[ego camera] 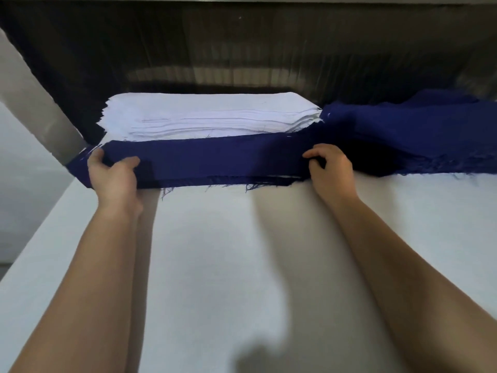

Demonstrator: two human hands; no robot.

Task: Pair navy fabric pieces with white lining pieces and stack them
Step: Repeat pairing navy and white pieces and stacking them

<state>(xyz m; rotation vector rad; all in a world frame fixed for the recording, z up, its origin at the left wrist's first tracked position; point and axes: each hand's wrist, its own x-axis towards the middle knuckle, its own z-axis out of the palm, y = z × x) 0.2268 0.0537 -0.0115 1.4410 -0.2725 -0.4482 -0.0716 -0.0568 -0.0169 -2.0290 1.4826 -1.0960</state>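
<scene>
- Probably early in the task: only a thin navy bundle (201, 164) in hand; white layers inside or not, cannot tell.
- Gripped at both ends: left hand (113, 176), fingers curled round the end, thumb on top; right hand (332, 170), bent fingers pinching the cloth.
- Just beyond the fingertips: tall white lining stack (209, 117); right of the right fingers, loose navy heap (416, 130), plenty left to pair.
- Frayed near edge under the knuckles; grey post (35, 103) beside the left fingers; open table (215, 265) toward the wrists.
</scene>
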